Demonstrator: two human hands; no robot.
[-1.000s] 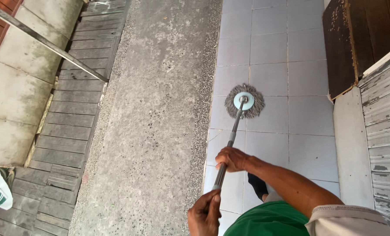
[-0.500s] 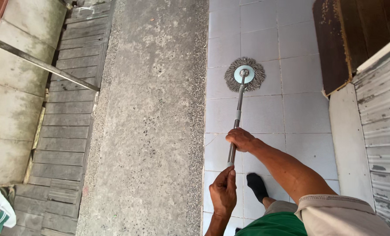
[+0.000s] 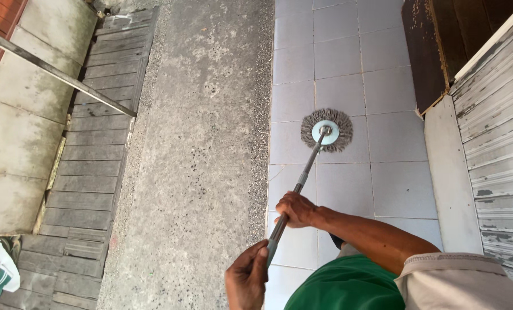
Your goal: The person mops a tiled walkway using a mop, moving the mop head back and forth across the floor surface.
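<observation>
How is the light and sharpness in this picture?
Head view: even daylight, soft shadows, no glare; the mop head on the tiled floor looks sharp; the left hand at the bottom edge is dark; straight lines bend slightly near the edges.

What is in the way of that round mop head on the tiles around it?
Nothing visible. The mop head rests flat on bare grey tiles; the dark wooden board and shutter stand well off to its right. Both hands, right hand and left hand, grip the pole.
</observation>
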